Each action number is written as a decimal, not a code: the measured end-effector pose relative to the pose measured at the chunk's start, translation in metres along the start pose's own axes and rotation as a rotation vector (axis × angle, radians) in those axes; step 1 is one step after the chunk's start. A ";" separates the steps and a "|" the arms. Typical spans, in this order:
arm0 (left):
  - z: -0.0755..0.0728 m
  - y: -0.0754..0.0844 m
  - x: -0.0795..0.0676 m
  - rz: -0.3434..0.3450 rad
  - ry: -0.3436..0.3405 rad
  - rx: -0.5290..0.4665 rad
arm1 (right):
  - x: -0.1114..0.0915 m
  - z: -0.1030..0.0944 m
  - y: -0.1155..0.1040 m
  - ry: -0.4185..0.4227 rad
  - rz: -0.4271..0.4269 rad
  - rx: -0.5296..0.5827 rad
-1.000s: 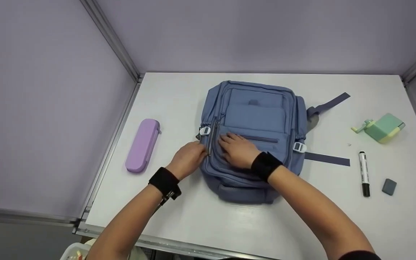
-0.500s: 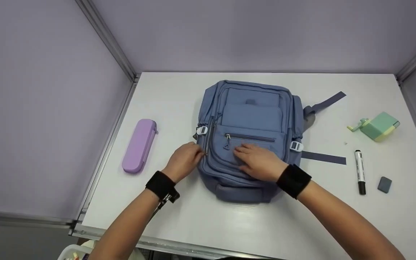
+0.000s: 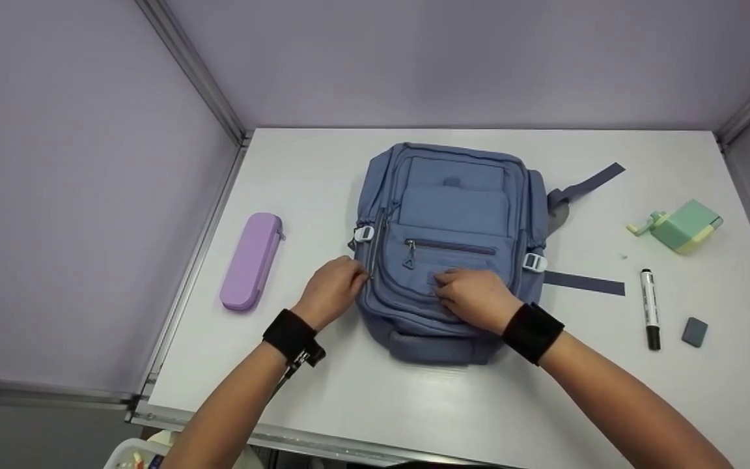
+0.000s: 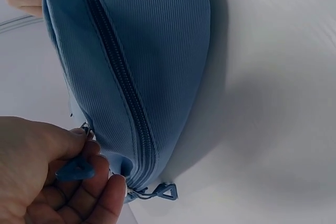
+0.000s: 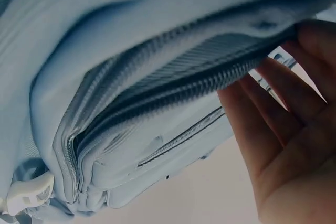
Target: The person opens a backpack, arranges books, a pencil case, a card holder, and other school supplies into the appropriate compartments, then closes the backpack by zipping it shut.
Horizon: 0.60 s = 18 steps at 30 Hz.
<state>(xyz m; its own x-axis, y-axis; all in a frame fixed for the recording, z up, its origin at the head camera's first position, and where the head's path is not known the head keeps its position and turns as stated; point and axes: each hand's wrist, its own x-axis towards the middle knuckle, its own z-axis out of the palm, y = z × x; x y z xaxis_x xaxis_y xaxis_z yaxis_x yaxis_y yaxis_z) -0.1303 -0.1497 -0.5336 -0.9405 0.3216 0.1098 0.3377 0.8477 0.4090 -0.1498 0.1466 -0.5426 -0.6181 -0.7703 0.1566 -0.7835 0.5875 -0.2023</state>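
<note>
A blue backpack (image 3: 456,212) lies front side up, its top toward the far edge. On its left side my left hand (image 3: 334,286) pinches a zipper pull (image 4: 76,169) between thumb and fingers; its triangular tab hangs in the curled palm in the left wrist view. A second zipper pull (image 4: 166,191) dangles beside it. My right hand (image 3: 476,296) grips the lower front of the bag with bent fingers. In the right wrist view the fingers hold the toothed edge of a gaping pocket (image 5: 205,85); their tips are hidden behind the fabric.
A purple pencil case (image 3: 251,260) lies left of the bag. To the right are two loose straps (image 3: 584,284), a green pencil sharpener (image 3: 685,226), a marker (image 3: 650,309) and a dark eraser (image 3: 694,332). A white bin (image 3: 129,453) stands below the front edge.
My right hand has slid right and down across the bag's front, uncovering a small pocket zipper, and its fingers have bent. My left hand stays at the side zipper.
</note>
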 end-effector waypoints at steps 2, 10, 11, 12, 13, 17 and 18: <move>0.000 0.001 0.000 0.001 0.002 0.003 | 0.000 0.002 -0.001 0.025 0.006 -0.005; 0.000 0.010 -0.003 0.018 0.048 0.046 | -0.001 0.002 0.000 0.082 0.090 0.032; 0.000 0.012 -0.004 0.019 0.053 0.055 | -0.002 0.001 0.000 0.082 0.104 0.040; -0.001 0.013 -0.004 0.018 0.057 0.061 | -0.002 0.000 0.000 0.081 0.117 0.047; -0.001 0.015 -0.005 0.012 0.056 0.063 | -0.002 0.000 0.000 0.080 0.130 0.054; -0.004 0.021 -0.009 -0.010 0.050 0.064 | -0.002 -0.002 0.001 0.075 0.166 0.082; -0.005 0.023 -0.011 -0.016 0.046 0.061 | -0.003 -0.002 0.001 0.074 0.170 0.085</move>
<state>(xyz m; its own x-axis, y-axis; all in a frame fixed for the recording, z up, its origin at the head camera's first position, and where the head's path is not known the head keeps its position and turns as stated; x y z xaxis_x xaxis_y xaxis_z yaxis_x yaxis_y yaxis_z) -0.1127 -0.1359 -0.5209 -0.9459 0.2895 0.1462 0.3233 0.8771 0.3552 -0.1491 0.1496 -0.5409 -0.7468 -0.6395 0.1827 -0.6608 0.6824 -0.3124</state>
